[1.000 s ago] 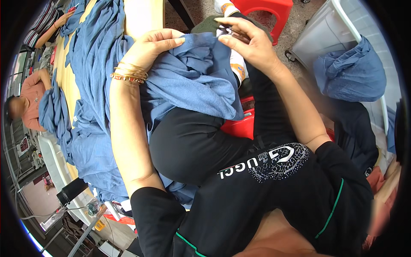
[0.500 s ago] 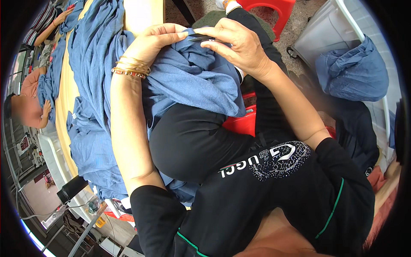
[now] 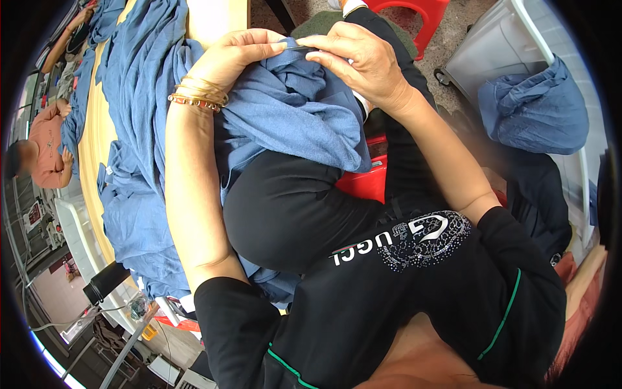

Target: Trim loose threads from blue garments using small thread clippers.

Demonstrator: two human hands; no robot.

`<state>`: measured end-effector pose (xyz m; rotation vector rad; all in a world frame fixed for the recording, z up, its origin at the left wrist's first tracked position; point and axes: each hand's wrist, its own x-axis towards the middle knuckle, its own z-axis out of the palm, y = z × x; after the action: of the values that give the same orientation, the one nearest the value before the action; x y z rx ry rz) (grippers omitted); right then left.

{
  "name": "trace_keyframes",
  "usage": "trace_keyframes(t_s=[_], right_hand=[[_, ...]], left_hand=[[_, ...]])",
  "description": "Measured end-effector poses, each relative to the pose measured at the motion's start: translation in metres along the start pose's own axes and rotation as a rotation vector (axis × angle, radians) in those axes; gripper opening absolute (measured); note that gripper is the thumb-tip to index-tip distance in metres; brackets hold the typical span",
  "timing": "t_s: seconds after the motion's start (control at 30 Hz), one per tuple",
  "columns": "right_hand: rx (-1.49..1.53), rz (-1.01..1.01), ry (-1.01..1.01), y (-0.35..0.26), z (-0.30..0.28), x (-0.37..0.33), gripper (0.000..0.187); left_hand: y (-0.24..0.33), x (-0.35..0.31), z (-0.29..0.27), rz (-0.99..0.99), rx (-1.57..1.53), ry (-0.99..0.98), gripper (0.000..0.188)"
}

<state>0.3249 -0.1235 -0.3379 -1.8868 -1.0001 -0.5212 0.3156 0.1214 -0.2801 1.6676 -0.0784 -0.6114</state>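
Observation:
Blue fabric [image 3: 301, 126], loosely bunched, drapes over my lap and thigh. My left hand [image 3: 236, 55] pinches an edge of it between thumb and fingers. Close against that edge, my right hand [image 3: 372, 68] grips small metal thread snips [image 3: 300, 48]. Their thin tip points left toward my left fingertips. My right fingers cover most of the tool, so its handles are hidden. Both hands are raised in front of me, almost touching.
More blue fabric [image 3: 146, 97] lies heaped along a pale wooden table [image 3: 217, 23] at left, where a co-worker [image 3: 48, 146] handles cloth. At right stands a grey plastic bin [image 3: 489, 48] with blue cloth [image 3: 534, 110] over its rim. A red stool [image 3: 424, 26] is ahead.
The snips have turned in my right hand; their dark blades showed more before, and now only a thin tip shows. My left hand still pinches the fabric edge.

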Motion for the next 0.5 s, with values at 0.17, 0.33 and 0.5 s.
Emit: trace_keyframes(t_s=[0.17, 0.33, 0.5], right_hand=[[0.102, 0.129, -0.129, -0.002, 0.002, 0.002, 0.028], [0.839, 0.570, -0.088, 0.006, 0.024, 0.007, 0.034], [0.937, 0.587, -0.238, 0.002, 0.013, 0.022, 0.020]], left_hand=[[0.002, 0.001, -0.002, 0.028, 0.024, -0.009, 0.019], [0.003, 0.002, 0.001, 0.055, 0.105, 0.082, 0.019], [0.004, -0.007, 0.007, 0.101, 0.370, 0.179, 0.021]])
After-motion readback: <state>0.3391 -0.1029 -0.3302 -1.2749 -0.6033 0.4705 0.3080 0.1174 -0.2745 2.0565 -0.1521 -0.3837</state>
